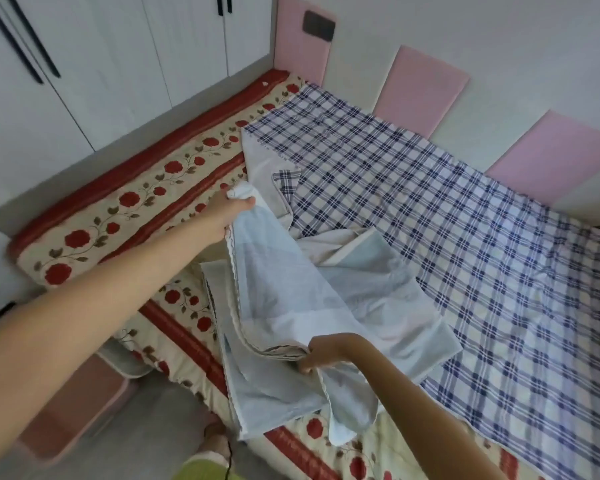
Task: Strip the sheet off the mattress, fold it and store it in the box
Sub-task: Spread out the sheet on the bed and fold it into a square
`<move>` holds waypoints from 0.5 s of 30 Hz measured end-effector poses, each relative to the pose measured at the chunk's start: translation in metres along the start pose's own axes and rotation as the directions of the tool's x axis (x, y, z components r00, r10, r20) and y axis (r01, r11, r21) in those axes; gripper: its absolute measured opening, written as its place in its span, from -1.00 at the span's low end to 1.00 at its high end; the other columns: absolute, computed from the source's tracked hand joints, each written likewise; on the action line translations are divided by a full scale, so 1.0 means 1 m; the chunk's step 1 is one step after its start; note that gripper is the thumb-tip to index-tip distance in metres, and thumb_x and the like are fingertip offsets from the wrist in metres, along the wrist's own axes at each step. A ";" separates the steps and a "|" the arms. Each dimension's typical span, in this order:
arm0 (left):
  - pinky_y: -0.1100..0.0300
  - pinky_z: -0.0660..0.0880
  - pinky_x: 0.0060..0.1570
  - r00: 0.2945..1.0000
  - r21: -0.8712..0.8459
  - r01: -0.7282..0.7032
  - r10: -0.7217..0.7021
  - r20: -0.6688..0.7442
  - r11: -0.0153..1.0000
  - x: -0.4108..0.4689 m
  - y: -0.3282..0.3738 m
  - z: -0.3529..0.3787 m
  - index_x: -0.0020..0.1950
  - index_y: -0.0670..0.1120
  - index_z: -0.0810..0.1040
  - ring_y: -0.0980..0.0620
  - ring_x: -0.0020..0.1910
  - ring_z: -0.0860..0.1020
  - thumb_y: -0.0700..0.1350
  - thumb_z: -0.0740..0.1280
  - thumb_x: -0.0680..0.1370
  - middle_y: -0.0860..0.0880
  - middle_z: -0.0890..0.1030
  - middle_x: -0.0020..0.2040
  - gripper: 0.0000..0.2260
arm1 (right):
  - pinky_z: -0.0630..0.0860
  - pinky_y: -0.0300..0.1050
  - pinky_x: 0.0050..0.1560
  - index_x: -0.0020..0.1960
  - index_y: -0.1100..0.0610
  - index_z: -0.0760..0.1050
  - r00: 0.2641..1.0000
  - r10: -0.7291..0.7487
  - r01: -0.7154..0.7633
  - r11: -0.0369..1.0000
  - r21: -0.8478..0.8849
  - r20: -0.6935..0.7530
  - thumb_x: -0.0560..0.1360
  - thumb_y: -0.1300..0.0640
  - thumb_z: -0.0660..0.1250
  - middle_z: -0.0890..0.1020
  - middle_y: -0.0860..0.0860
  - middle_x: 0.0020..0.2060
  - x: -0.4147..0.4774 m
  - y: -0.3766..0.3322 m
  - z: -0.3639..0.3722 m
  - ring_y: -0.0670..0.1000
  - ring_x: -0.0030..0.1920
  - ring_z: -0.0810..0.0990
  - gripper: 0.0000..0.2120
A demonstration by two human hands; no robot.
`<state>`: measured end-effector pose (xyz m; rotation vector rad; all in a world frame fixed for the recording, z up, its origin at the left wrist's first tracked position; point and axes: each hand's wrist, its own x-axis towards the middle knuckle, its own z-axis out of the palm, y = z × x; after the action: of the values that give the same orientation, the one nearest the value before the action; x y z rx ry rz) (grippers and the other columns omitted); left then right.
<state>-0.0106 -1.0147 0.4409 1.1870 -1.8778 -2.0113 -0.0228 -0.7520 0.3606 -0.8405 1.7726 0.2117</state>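
The sheet (291,299) looks thin, limp and light; its near part hangs raised above the mattress (118,206), and the rest lies spread. The left grip (231,207) clenches a bunched corner and the right grip (321,355) pinches the gathered hem. Corners probably give the surest hold.

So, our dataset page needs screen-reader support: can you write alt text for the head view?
The left hand and right hand grip the bunched, pale underside of a blue-checked sheet, partly peeled off a rose-patterned mattress. The rest lies spread toward pink and white wall panels.
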 end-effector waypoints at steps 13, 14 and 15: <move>0.24 0.34 -0.52 0.807 0.825 -0.296 -0.336 0.485 0.481 0.046 -0.009 0.010 -0.12 -0.20 0.41 0.04 -0.43 0.37 -0.26 0.25 0.54 -0.07 0.40 -0.30 -0.95 | 0.49 -0.03 0.10 0.03 0.18 0.52 0.930 0.175 -0.305 0.859 0.411 0.324 0.47 0.07 0.28 0.59 0.12 -0.07 0.017 0.032 0.032 0.06 -0.15 0.54 -0.78; 0.26 0.37 -0.56 0.776 0.857 -0.271 -0.427 0.464 0.439 0.045 -0.001 0.015 -0.09 -0.21 0.42 0.06 -0.47 0.39 -0.28 0.24 0.54 -0.07 0.41 -0.32 -0.98 | 0.49 0.00 0.17 0.09 0.20 0.53 0.904 0.145 -0.331 0.833 0.443 0.402 0.46 0.07 0.31 0.60 0.13 -0.05 0.015 0.038 0.037 0.07 -0.12 0.56 -0.73; 0.29 0.40 -0.57 0.736 0.881 -0.250 -0.512 0.442 0.402 0.046 0.008 0.024 -0.07 -0.20 0.43 0.07 -0.51 0.44 -0.30 0.23 0.55 -0.07 0.46 -0.35 -0.97 | 0.47 0.03 0.23 0.16 0.22 0.52 0.883 0.127 -0.356 0.809 0.468 0.452 0.46 0.07 0.32 0.60 0.13 -0.02 0.010 0.047 0.039 0.09 -0.06 0.57 -0.66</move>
<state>-0.0596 -1.0248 0.4259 0.7052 -3.7209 -1.4219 -0.0236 -0.7017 0.3250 -0.1299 1.4296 0.0373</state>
